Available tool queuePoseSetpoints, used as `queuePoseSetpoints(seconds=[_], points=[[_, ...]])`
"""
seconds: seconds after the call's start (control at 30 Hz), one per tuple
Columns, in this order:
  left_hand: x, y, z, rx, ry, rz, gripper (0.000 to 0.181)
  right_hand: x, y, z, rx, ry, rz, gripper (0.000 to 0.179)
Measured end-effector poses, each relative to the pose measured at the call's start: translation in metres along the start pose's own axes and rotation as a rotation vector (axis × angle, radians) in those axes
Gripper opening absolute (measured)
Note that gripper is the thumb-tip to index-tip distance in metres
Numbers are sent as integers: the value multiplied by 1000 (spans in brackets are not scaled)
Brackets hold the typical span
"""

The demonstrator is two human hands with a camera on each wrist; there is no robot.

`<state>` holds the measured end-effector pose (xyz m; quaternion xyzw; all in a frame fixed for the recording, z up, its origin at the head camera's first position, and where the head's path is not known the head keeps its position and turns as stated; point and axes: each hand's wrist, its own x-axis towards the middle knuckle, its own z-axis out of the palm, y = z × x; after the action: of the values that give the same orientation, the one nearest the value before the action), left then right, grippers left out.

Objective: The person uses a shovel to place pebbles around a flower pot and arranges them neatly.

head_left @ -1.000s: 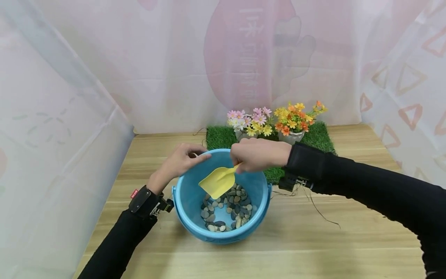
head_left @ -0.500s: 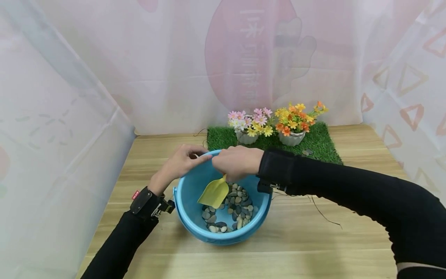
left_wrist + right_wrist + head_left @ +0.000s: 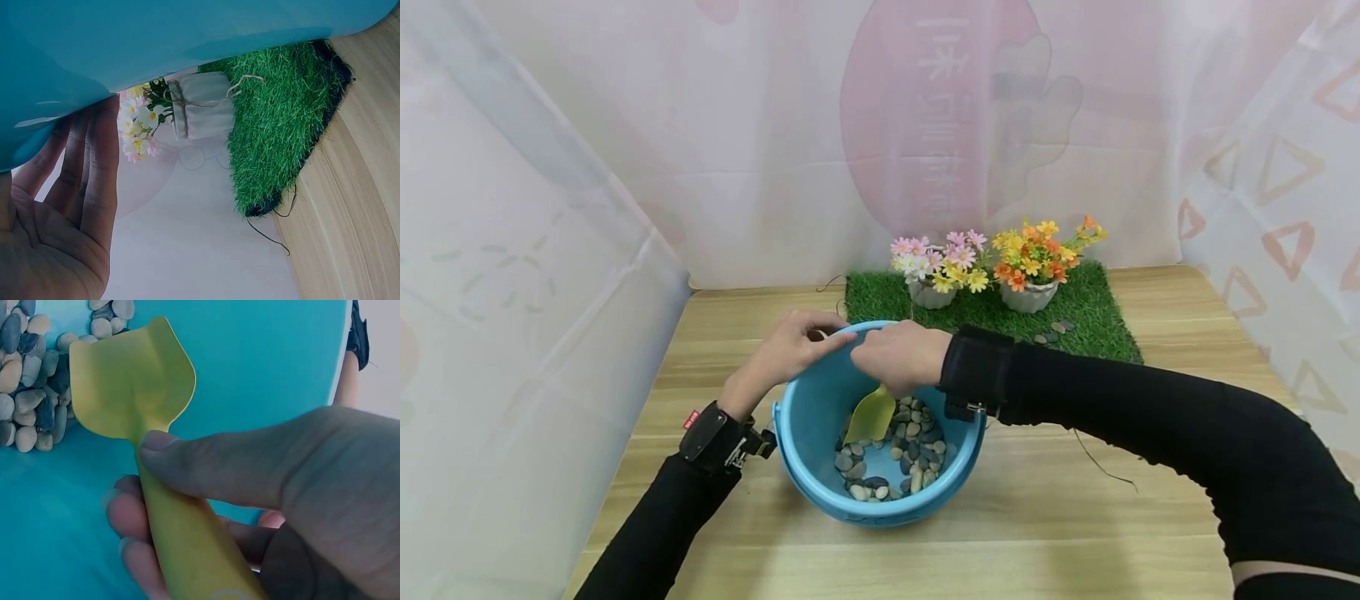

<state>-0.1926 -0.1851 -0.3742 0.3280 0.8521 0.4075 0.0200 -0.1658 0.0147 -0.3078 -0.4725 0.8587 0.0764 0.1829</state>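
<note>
My right hand (image 3: 901,357) grips a yellow toy shovel (image 3: 134,381) by its handle, thumb along the top and fingers curled underneath. The shovel's blade points down inside a blue bucket (image 3: 808,417), close over the pebbles (image 3: 917,458) that lie on its bottom. No stones show on the blade in the right wrist view. At the bucket's far left rim, my left hand (image 3: 786,346) holds the edge, with the thumb on the inner side and the fingers (image 3: 100,169) against the outer wall.
Behind the bucket lies a green artificial grass mat (image 3: 1097,312). Two white pots of flowers stand on it, one pink and white (image 3: 934,292), one orange and yellow (image 3: 1030,296). A few loose stones (image 3: 1060,327) rest on the mat. The wooden table (image 3: 1075,517) ends at white curtains.
My right hand has moved left and lowered the shovel deeper into the bucket, toward the pebbles. The stones on the mat have come into view. My left hand stays at the rim.
</note>
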Motion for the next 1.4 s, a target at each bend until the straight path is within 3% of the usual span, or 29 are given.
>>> queuePoseSetpoints(seconds=[0.47,0.87,1.4], points=[[-1,0,1,-11,-5,-21,16,10,-7,5,-126,64,-23,21],[-1,-2,0,-22,10,-17,18,12,-12,1,-208,81,-50,11],[0,-1,0,1,8,7,15,11,-11,2,-137,65,-53,8]])
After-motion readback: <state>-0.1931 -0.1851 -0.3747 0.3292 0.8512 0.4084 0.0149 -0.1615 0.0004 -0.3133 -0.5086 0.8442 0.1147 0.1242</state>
